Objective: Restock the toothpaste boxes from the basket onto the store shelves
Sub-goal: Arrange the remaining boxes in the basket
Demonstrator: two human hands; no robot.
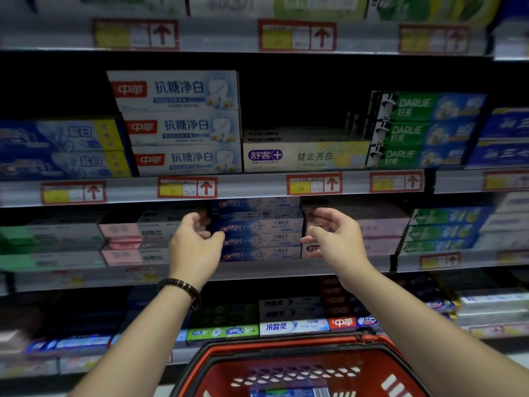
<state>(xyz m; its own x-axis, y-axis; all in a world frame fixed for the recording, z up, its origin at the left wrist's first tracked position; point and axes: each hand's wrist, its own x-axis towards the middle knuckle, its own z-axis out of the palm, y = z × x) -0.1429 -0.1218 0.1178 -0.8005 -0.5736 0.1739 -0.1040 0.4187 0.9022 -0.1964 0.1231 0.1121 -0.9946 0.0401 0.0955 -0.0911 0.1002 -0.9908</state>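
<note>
Blue cardboard Crest toothpaste boxes [257,229] are stacked flat, about five high, in the middle of the frame on the second shelf from the bottom. Both hands are right at that stack. The left hand [194,242] is cupped at its left end with the thumb on the front of the boxes, and the right hand [337,236] is cupped at the right end. Fingers on both are curved, but it's too blurry to say whether either one actually has a box clamped or is just touching. There's a dark beaded bracelet [183,287] on the left wrist. Pale pink boxes [123,233] sit just left of the stack, and more pinkish ones [380,227] sit just right. Above runs a grey shelf rail [252,186] with red-and-yellow price tags [187,187]. On the shelf above are three white-and-blue boxes with red logos [183,124], a pale yellow box [306,156] and green Darlie boxes [423,130]. At the bottom centre there's a red plastic shopping basket [286,365] with some blurry blue packaging [289,392] inside.
</note>
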